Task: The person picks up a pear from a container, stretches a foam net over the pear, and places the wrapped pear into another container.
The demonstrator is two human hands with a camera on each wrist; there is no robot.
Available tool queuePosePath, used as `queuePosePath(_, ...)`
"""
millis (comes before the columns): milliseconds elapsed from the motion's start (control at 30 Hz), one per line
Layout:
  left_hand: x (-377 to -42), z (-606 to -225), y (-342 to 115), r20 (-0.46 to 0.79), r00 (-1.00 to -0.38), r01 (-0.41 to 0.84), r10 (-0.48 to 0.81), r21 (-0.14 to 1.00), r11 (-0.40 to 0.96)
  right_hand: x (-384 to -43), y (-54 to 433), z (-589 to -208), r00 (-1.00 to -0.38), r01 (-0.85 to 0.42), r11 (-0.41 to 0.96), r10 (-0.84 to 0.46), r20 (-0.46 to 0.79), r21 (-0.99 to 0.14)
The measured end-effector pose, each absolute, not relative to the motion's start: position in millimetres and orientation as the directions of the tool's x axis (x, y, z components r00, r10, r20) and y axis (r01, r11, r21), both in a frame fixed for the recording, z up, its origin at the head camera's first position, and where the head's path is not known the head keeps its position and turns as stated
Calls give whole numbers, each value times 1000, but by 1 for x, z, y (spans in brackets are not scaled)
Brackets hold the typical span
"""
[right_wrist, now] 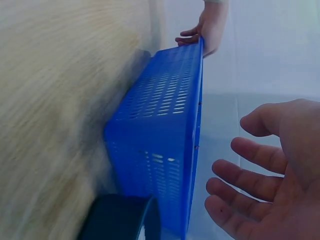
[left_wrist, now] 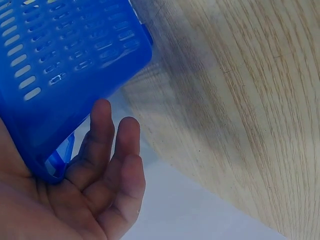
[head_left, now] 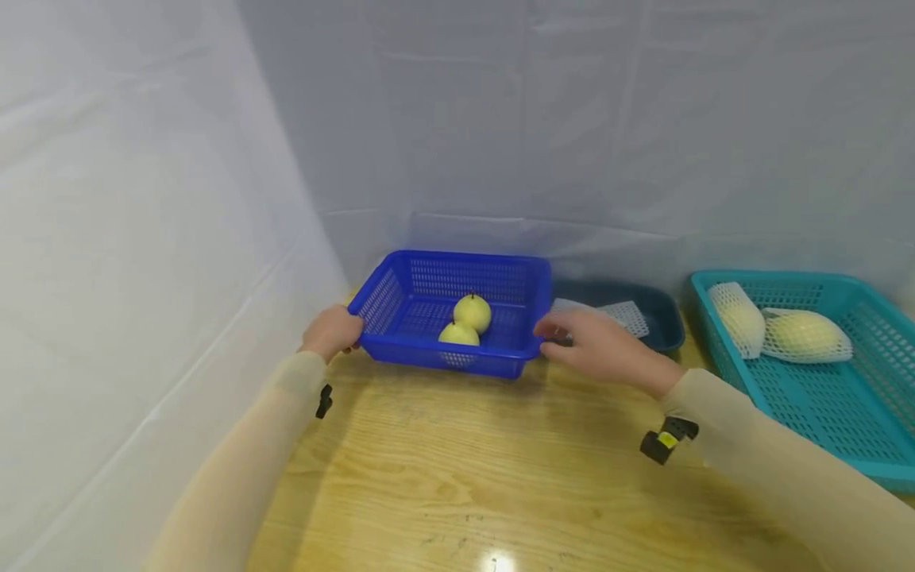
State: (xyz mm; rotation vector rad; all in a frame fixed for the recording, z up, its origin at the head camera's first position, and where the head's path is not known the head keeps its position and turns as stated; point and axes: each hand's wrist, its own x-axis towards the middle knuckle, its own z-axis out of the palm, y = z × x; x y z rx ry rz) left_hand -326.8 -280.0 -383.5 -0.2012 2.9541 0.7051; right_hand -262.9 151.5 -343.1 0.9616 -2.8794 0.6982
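Clearly, the left hand (head_left: 332, 334) reaches forward to the left end of the blue basket (head_left: 446, 357), its rim lodged between thumb and loosely bent fingers (left_wrist: 128, 137), which curve beneath it. The right hand (head_left: 596, 345) is at the basket's right front corner, palm toward it; the fingers are spread and slightly bent, holding nothing, and the right wrist view shows a gap between them and the rim. Both arms stretch out in pale sleeves (head_left: 761, 445).

Two yellow fruits (head_left: 472, 315) lie together inside the basket, toward its front wall. Under the basket is a wood-grained table (head_left: 429, 469); I cannot tell whether its whole base touches down. White sheeting (head_left: 500, 119) hangs behind the basket and along its left side.

Just beside the basket's right end is a dark tray (head_left: 665, 318) with white netting (head_left: 625, 318), and beyond that a teal basket (head_left: 775, 277) with two net-wrapped fruits (head_left: 805, 335). Behind the blue basket the sheeting is near; before it, a broad stretch of wood shows.
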Motion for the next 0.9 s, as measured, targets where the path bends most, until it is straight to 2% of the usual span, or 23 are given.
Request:
queuePosePath(333,-326,-390,-280,-147,-979,-194,-142,448,872,-312,100,-327,-802,-581,721,-586,115,-376)
queuePosePath(667,-328,-389,-278,-132,-977,-211,-168,453,866,-350,78,-312,-820,-539,756,-572,26,-373)
queuePosePath(900,-330,-387,-276,-122,-976,-218,-183,454,864,-369,62,-307,-798,-556,766,-601,-51,-322)
